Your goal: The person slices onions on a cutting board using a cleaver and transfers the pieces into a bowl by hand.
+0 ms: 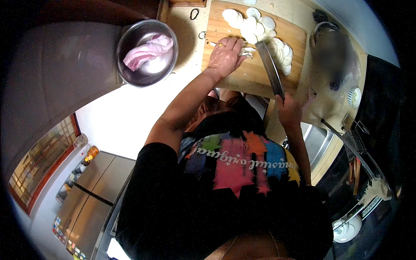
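Observation:
On the wooden cutting board point(279, 21), my left hand point(226, 54) is closed, its fingers curled over a pale piece of food point(247, 52) that is mostly hidden beneath them. Cut ends show at the right of the fingers. My right hand point(289, 110) grips a kitchen knife point(270, 69), whose long blade slants up and left across the board. The blade tip lies close to the pale piece and to a spread of thin, round white slices point(260, 29). More slices overlap along the right side of the blade.
Left of the board, a metal bowl point(166, 71) holds a slab of raw meat point(148, 53). A black band point(194, 14) lies on the counter. At right are a sink point(315, 141), a small ribbed dish point(354, 98), a blurred dark item and a dish rack with white bowls point(348, 229).

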`<state>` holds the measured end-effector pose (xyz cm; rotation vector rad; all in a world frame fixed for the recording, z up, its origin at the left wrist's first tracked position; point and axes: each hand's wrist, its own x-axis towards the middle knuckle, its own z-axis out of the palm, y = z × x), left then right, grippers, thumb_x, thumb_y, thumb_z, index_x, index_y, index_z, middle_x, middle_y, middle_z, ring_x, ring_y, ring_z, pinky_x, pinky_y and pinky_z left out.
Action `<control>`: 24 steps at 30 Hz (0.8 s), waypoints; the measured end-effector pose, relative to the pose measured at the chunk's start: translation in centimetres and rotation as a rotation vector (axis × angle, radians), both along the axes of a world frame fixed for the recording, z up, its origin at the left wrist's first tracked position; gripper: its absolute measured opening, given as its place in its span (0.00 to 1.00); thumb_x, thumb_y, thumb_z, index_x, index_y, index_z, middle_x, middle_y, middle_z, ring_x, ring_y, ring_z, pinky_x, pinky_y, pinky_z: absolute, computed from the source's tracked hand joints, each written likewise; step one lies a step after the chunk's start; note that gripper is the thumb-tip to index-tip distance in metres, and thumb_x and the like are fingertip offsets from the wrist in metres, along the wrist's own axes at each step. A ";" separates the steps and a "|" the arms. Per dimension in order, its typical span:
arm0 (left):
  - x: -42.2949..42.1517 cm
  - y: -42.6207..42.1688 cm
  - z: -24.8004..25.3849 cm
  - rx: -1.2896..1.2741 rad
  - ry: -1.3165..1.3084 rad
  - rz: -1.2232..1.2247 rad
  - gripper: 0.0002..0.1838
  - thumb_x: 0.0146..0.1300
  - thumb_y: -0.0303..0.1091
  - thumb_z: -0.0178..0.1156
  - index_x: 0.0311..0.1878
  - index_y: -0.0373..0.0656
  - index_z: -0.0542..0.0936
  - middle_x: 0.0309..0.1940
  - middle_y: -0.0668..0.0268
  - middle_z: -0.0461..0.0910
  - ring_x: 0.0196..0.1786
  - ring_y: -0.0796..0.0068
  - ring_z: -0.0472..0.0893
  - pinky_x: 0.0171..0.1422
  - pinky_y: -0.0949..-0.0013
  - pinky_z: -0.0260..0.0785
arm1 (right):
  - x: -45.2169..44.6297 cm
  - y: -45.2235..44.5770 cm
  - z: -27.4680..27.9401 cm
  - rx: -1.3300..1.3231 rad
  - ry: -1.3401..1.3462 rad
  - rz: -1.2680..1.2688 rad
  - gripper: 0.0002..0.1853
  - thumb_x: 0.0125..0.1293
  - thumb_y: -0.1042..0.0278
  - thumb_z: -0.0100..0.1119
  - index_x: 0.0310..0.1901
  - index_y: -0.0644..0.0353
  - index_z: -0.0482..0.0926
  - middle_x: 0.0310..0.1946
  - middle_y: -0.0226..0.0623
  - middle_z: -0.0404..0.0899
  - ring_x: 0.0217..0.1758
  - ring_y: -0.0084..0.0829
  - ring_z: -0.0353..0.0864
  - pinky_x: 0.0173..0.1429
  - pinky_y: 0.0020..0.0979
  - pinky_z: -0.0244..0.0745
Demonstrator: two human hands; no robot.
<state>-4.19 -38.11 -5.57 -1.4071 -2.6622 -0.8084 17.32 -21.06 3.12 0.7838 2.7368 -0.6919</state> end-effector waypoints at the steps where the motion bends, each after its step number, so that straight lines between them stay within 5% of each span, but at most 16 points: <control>1: 0.0 0.1 0.1 -0.028 -0.016 0.010 0.30 0.60 0.46 0.64 0.60 0.38 0.71 0.54 0.53 0.72 0.58 0.52 0.71 0.64 0.54 0.65 | 0.3 -0.1 -0.5 0.042 -0.025 0.010 0.18 0.68 0.54 0.55 0.35 0.64 0.76 0.26 0.56 0.77 0.32 0.57 0.79 0.36 0.51 0.71; 9: 0.5 -0.3 0.2 -0.066 -0.083 0.086 0.31 0.61 0.47 0.63 0.62 0.39 0.70 0.54 0.53 0.72 0.58 0.53 0.71 0.62 0.56 0.67 | -0.6 -2.4 -3.0 0.045 -0.001 0.130 0.14 0.65 0.57 0.56 0.33 0.62 0.75 0.25 0.56 0.78 0.30 0.58 0.80 0.35 0.54 0.73; 14: -0.1 -0.4 0.0 -0.063 -0.058 0.049 0.32 0.61 0.48 0.63 0.63 0.39 0.69 0.57 0.54 0.72 0.59 0.53 0.71 0.63 0.56 0.66 | -1.2 -2.2 -3.0 -0.043 0.110 -0.026 0.19 0.70 0.51 0.52 0.34 0.62 0.75 0.23 0.55 0.78 0.29 0.58 0.80 0.35 0.55 0.73; 24: 0.4 -0.8 0.1 0.081 -0.128 0.095 0.29 0.62 0.43 0.62 0.60 0.34 0.68 0.54 0.49 0.72 0.58 0.50 0.71 0.63 0.53 0.65 | -5.7 -2.4 1.5 0.035 -0.067 0.138 0.15 0.70 0.56 0.52 0.39 0.62 0.77 0.29 0.55 0.79 0.37 0.58 0.80 0.41 0.53 0.72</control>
